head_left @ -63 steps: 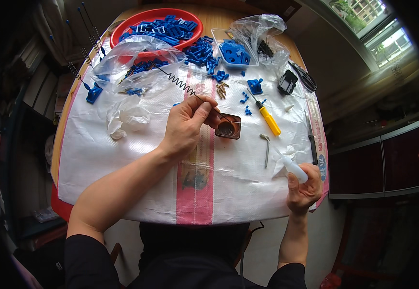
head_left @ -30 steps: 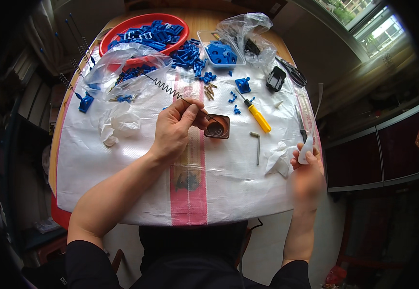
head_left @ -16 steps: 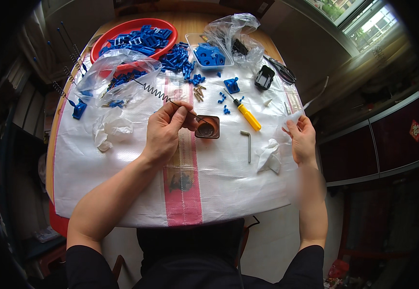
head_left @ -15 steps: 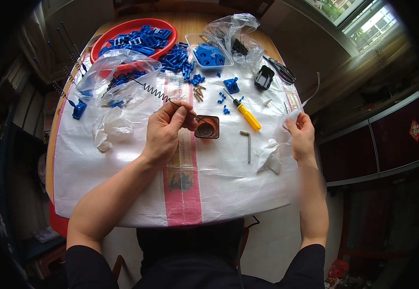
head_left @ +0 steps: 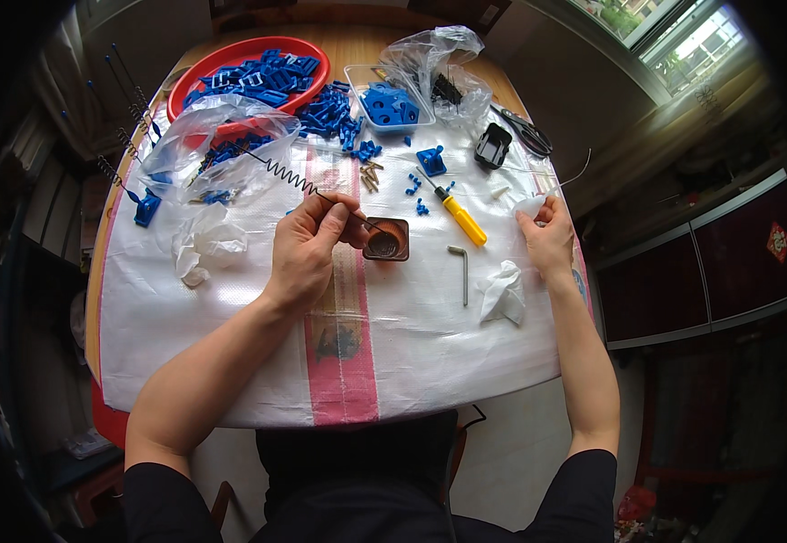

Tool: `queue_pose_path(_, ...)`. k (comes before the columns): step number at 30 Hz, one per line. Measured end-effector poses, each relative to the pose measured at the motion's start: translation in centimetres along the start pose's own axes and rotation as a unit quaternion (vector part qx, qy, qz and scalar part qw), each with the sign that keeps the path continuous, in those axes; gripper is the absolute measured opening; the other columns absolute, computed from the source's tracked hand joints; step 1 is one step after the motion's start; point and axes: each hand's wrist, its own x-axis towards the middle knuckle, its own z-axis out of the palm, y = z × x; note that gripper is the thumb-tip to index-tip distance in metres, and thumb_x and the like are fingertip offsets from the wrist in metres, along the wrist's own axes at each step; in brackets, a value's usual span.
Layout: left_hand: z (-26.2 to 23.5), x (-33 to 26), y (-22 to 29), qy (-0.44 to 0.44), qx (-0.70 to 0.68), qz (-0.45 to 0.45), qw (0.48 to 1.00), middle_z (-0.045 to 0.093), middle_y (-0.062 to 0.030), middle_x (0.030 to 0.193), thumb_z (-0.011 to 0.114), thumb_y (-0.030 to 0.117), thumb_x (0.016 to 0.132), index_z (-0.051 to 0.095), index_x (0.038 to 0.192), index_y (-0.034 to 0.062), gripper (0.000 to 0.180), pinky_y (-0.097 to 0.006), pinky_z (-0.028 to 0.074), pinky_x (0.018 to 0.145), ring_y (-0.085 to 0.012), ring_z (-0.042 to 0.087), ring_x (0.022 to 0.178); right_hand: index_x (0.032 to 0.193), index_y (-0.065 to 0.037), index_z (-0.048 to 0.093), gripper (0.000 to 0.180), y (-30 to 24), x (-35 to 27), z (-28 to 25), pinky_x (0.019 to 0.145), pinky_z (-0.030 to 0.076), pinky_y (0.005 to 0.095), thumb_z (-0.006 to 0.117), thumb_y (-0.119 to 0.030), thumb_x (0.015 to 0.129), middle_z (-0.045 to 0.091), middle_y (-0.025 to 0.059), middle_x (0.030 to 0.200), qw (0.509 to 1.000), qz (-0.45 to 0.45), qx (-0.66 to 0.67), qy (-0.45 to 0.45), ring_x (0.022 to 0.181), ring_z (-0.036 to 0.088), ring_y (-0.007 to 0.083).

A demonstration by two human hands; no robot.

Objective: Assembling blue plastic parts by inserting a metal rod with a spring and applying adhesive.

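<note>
My left hand point(head_left: 308, 244) pinches a black wire with a coiled spring section point(head_left: 289, 174) between thumb and fingers. The wire's straight lower end reaches over a small square brown container point(head_left: 398, 228) with a dark inside; whether it touches the contents I cannot tell. At the right, my right hand point(head_left: 549, 237) is closed on a small whitish translucent object point(head_left: 527, 206), its kind unclear. A thin pale strand rises near it toward the right. Between the hands lie a yellow-handled screwdriver point(head_left: 464, 221), a hex key point(head_left: 464, 276) and a crumpled white tissue point(head_left: 502, 294).
A red basin point(head_left: 176, 98) of blue parts stands far left, beside a plastic bag point(head_left: 167, 149) and loose blue pieces. Farther right are a clear tub point(head_left: 355, 81), a black box point(head_left: 493, 147) and scissors point(head_left: 531, 136). Another tissue point(head_left: 208, 240) lies left.
My right hand has moved left, inward over the table, with the whitish object. My left hand and the coiled wire have hardly moved.
</note>
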Motion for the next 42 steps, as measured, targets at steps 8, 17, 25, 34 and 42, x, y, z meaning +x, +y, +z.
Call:
queue_pose_path(8,-0.2,-0.1,-0.1,0.004,0.0,0.005,1.0,0.065,-0.0096,0.093,0.05,0.013,0.101,0.058,0.109,0.0007,0.017,-0.031,0.053,0.077,-0.0162,0.064,0.083,0.125,0.008,0.051,0.064,-0.5,-1.0,-1.1,0.081,0.051,0.0303,0.079,-0.021,0.076,0.063,0.0186,0.114,0.997,-0.049,-0.024,0.049,0.101,0.063,0.0242)
queue_pose_path(17,0.0,-0.2,-0.1,0.013,-0.001,0.006,1.0,0.065,-0.0084,0.092,0.05,0.013,0.101,0.059,0.108,0.001,0.017,-0.03,0.053,0.077,-0.0158,0.064,0.083,0.089,-0.001,0.063,0.005,-6.7,-3.9,-1.5,0.064,0.048,0.0278,0.066,-0.004,0.087,0.061,0.0077,0.08,0.966,-0.234,-0.01,0.111,0.067,0.057,0.016)
queue_pose_path(25,-0.3,-0.4,0.4,0.015,-0.02,0.02,0.999,0.065,-0.0085,0.092,0.051,0.013,0.101,0.06,0.109,0.0,0.018,-0.029,0.053,0.077,-0.0155,0.063,0.081,0.091,-0.005,0.071,0.012,-12.2,-0.7,7.0,0.085,0.049,0.0388,0.069,-0.012,0.081,0.066,0.0125,0.089,0.925,-0.327,-0.106,-0.16,0.093,0.061,0.0306)
queue_pose_path(34,-0.4,-0.4,0.7,0.019,-0.014,0.029,0.999,0.065,-0.0088,0.092,0.05,0.014,0.101,0.06,0.109,-0.0005,0.019,-0.029,0.052,0.077,-0.0158,0.063,0.082,0.086,-0.003,0.071,0.012,-13.1,0.8,9.4,0.087,0.05,0.0394,0.068,-0.013,0.08,0.067,0.0141,0.092,0.902,-0.306,-0.194,-0.234,0.094,0.062,0.0326)
queue_pose_path(42,-0.6,-0.5,1.4,0.028,-0.01,0.043,0.999,0.065,-0.0089,0.094,0.05,0.013,0.101,0.059,0.109,-0.0006,0.018,-0.03,0.052,0.078,-0.0158,0.064,0.082,0.091,0.0,0.07,0.011,-15.0,-4.1,6.7,0.071,0.054,0.0284,0.067,-0.008,0.083,0.072,0.0118,0.084,0.953,-0.119,0.195,-0.197,0.075,0.069,0.0191)
